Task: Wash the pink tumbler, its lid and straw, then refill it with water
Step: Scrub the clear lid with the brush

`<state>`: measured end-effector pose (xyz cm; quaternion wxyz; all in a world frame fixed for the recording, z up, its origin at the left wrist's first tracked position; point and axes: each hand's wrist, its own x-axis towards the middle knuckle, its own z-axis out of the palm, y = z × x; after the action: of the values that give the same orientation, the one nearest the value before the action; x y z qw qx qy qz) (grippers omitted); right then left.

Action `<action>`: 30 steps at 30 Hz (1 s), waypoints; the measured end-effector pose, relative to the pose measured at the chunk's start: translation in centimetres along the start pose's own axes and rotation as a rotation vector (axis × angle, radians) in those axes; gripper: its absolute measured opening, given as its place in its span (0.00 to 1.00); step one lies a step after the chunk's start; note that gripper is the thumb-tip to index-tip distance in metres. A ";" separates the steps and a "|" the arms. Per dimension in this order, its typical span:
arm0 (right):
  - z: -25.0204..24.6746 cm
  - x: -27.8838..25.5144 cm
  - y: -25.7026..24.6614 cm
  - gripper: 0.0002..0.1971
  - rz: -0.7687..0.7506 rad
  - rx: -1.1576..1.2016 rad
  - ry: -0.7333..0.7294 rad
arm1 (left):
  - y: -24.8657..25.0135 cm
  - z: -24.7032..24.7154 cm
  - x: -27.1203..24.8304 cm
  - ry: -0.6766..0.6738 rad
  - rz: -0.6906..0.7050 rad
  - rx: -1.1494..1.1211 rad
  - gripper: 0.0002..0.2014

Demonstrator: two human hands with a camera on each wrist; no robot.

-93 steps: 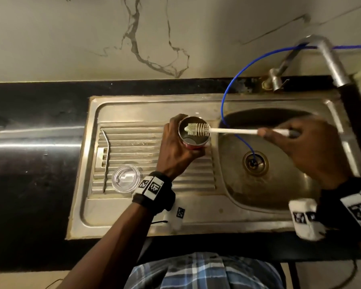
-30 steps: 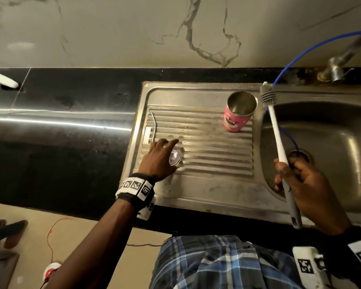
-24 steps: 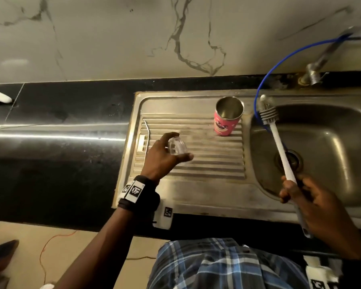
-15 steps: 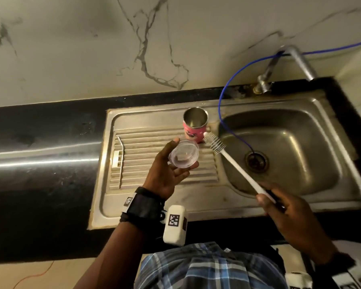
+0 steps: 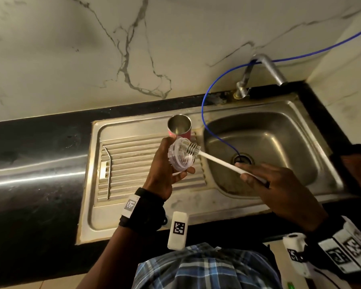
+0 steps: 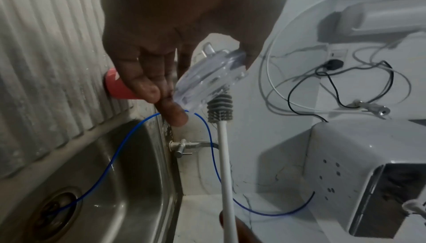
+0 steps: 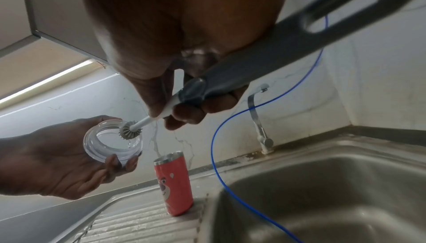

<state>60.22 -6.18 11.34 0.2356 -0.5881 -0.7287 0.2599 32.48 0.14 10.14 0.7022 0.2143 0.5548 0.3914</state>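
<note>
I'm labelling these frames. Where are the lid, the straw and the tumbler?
lid [image 7: 110, 143]: right wrist view, on its clear rim.
straw [image 5: 109, 174]: head view, mid-shaft, lying on the draining board.
tumbler [image 7: 176, 185]: right wrist view, on its pink side wall.

Pink tumbler [image 5: 179, 128] stood upright and open on the drainboard, clear lid [image 5: 180, 156] held tilted above, bent metal straw [image 5: 108, 172] lay flat at left.

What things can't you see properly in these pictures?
- Tumbler: in the head view, the lid covers its pink side.
- Brush handle: in the left wrist view, the bottom edge cuts it off.
- Straw: in neither wrist view.
</note>
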 end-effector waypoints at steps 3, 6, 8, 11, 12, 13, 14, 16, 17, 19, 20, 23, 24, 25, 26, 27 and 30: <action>-0.3 0.8 -0.5 0.18 -0.007 -0.039 0.012 | 0.6 0.7 -0.2 0.007 0.003 -0.029 0.24; -0.6 0.9 -1.0 0.19 -0.048 -0.033 0.028 | 0.9 1.2 -0.3 0.014 0.051 -0.031 0.22; -0.9 0.8 -1.2 0.18 -0.082 -0.049 -0.003 | 0.8 1.4 -0.4 0.053 0.087 0.003 0.23; -1.1 0.4 -1.1 0.22 -0.164 -0.072 -0.073 | 0.8 1.3 0.1 0.069 0.056 -0.034 0.21; -1.2 0.3 -1.1 0.22 -0.187 -0.075 -0.091 | 0.9 1.2 0.3 0.081 0.049 -0.037 0.21; -1.3 0.2 -1.1 0.22 -0.204 -0.083 -0.099 | 1.0 1.2 0.4 0.094 0.046 -0.036 0.22; -1.5 0.2 -1.1 0.22 -0.217 -0.093 -0.089 | 1.1 1.2 0.5 0.090 0.047 -0.041 0.21; -2.0 0.5 -1.3 0.21 -0.209 -0.097 -0.018 | 1.3 1.6 0.2 0.052 0.060 -0.051 0.22; -2.2 0.6 -1.4 0.20 -0.185 -0.093 0.025 | 1.5 1.9 0.0 0.036 0.069 -0.045 0.23; -2.4 0.8 -1.6 0.20 -0.141 -0.090 0.085 | 1.7 2.1 -0.2 0.030 0.090 -0.002 0.24; -2.2 0.8 -1.7 0.19 -0.125 -0.084 0.102 | 1.9 2.1 -0.2 0.033 0.102 0.021 0.25; -1.5 0.9 -1.9 0.18 -0.083 -0.027 0.109 | 2.3 2.1 -0.2 0.041 0.145 0.048 0.26; -1.4 0.9 -2.0 0.18 -0.074 -0.012 0.103 | 2.4 2.1 -0.3 0.041 0.153 0.043 0.25; -1.2 1.0 -2.2 0.18 -0.073 0.000 0.096 | 2.6 2.2 -0.4 0.045 0.158 0.036 0.25; -1.2 0.9 -2.3 0.19 -0.081 0.007 0.084 | 2.9 2.2 -0.5 0.050 0.160 0.034 0.25; -1.3 0.8 -2.4 0.21 -0.098 0.002 0.069 | 3.1 2.3 -0.5 0.054 0.158 0.035 0.24; -2.1 0.8 -2.3 0.22 -0.161 -0.058 0.006 | 3.5 2.4 -0.4 0.077 0.138 0.049 0.24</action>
<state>59.77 -5.62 14.42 0.2409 -0.5347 -0.7803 0.2172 33.59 2.20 13.67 0.6462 0.2539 0.5749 0.4330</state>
